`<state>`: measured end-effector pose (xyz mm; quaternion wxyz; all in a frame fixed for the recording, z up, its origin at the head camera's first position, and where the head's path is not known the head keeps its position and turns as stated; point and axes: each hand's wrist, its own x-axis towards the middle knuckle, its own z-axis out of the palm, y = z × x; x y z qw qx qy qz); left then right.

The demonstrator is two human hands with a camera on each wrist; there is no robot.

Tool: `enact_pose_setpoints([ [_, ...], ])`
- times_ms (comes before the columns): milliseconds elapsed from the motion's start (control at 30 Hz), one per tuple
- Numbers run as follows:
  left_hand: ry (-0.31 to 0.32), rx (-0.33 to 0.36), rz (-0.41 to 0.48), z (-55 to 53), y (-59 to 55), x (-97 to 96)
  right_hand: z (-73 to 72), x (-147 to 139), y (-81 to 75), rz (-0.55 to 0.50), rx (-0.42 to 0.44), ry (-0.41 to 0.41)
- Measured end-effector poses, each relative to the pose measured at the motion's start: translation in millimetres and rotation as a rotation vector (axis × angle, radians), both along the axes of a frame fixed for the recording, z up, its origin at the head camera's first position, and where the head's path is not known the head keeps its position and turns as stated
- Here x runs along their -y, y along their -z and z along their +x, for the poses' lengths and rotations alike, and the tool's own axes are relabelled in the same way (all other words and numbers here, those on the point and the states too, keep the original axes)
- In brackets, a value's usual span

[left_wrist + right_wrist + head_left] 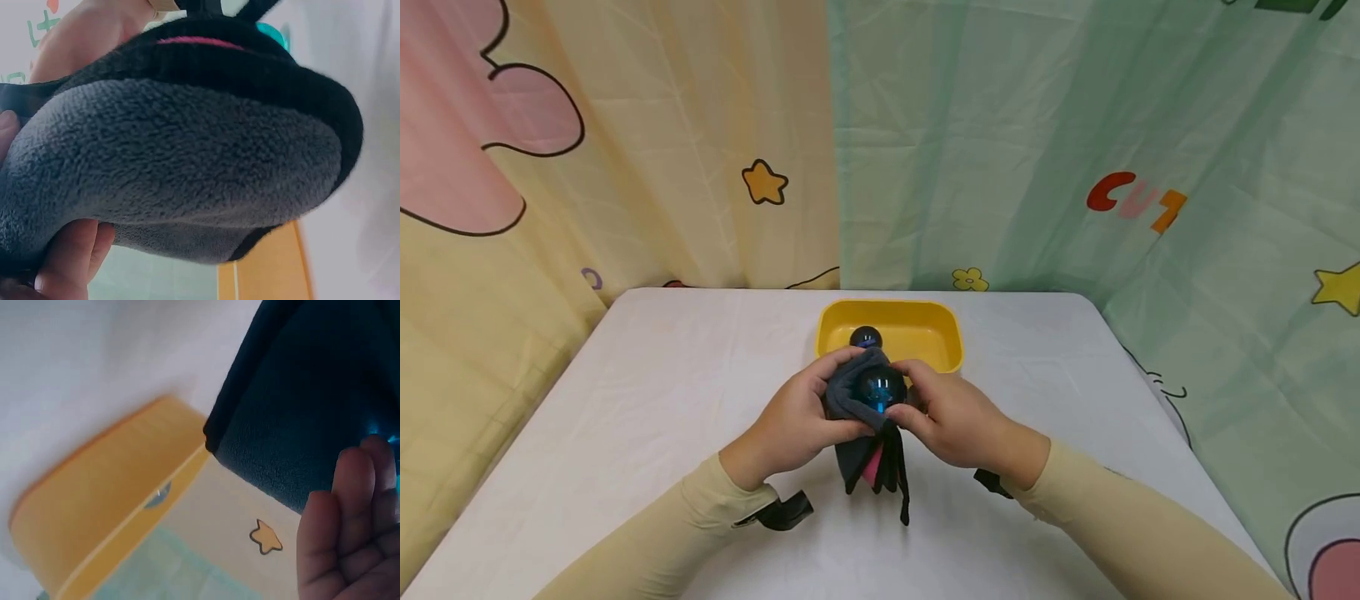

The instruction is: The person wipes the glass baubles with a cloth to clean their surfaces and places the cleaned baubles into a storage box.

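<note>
A glossy dark-blue ball (882, 389) that looks see-through sits in a fold of a grey plush cloth (844, 404) with black edging. My left hand (805, 417) grips the cloth from the left, its thumb below the ball. From the right, my right hand (958, 421) holds the ball, thumb at its lower side and fingers curled behind. Grey fleece (181, 156) fills much of the left wrist view. Cloth tails hang beneath, showing a pink patch (872, 467). In the right wrist view the ball is mostly hidden; only blue glints show beside the fingers (354, 481).
Just beyond my hands stands a yellow tray (951, 321) with another dark ball (866, 336) in it. Both are on a white-covered table (700, 358). Patterned curtains (917, 167) hang behind the table. Black straps (786, 510) are at my wrists.
</note>
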<state>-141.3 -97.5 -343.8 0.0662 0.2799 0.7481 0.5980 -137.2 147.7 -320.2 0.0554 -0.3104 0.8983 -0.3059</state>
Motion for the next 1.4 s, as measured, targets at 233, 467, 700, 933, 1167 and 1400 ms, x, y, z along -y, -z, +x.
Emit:
enact_pose_setpoints([
  [233,-0.03,-0.011,-0.017,0.1,0.4,0.1,0.2,0.6,2.0,-0.145,0.088,-0.011],
  [467,-0.021,0.028,0.047,-3.0,-2.8,2.7,0.6,0.0,-6.0,0.136,-0.246,-0.057],
  [700,0.011,0.041,0.06,-1.3,-3.1,1.1,-3.7,-1.6,-3.9,0.147,-0.261,-0.048],
  [933,-0.01,0.023,0.004,0.5,-2.7,-0.2,-4.8,0.7,2.5,-0.14,0.154,0.021],
  [1167,-0.041,-0.009,-0.001,-3.5,-0.9,1.9,-0.5,3.1,-2.6,-0.057,0.016,-0.003],
  [1400,-0.031,0.041,0.056,-6.1,-3.2,2.9,0.4,2.0,-8.1,0.17,-0.281,-0.048],
])
